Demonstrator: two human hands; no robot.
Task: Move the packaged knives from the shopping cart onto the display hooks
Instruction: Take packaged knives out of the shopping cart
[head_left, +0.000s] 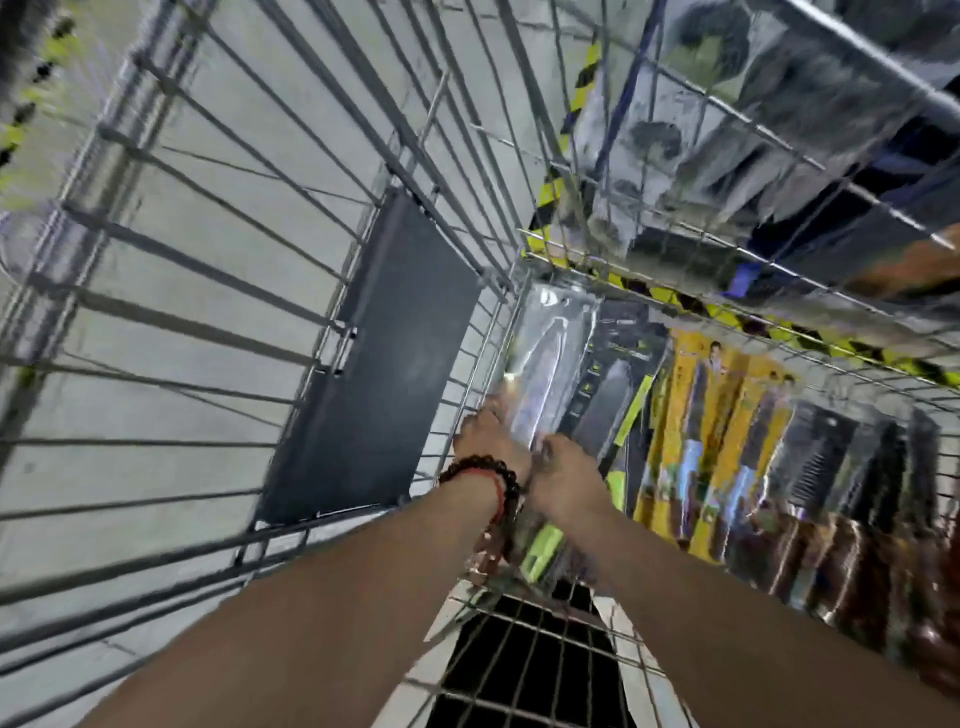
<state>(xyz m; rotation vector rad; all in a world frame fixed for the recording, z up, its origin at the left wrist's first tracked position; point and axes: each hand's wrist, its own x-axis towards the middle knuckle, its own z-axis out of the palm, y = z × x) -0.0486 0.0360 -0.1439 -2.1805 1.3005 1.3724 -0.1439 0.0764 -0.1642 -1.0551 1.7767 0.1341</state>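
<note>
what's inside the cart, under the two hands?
A row of packaged knives: a clear pack that both the left hand and right hand reach onto, then black-and-green, yellow and dark packs. Blur hides each grip; whatever lies beneath the packs is covered.

Bare forearms, dark beaded bracelet (485, 470), red cord on left wrist

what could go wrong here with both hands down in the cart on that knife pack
1. Both hands, left hand and right hand, meet on one glossy knife pack; it may slip as it is lifted.
2. The pack lies against the cart's wire side, so a corner might catch on the bars.
3. The yellow packs lie packed close beside it; pulling one out might drag or tip its neighbours.
</note>
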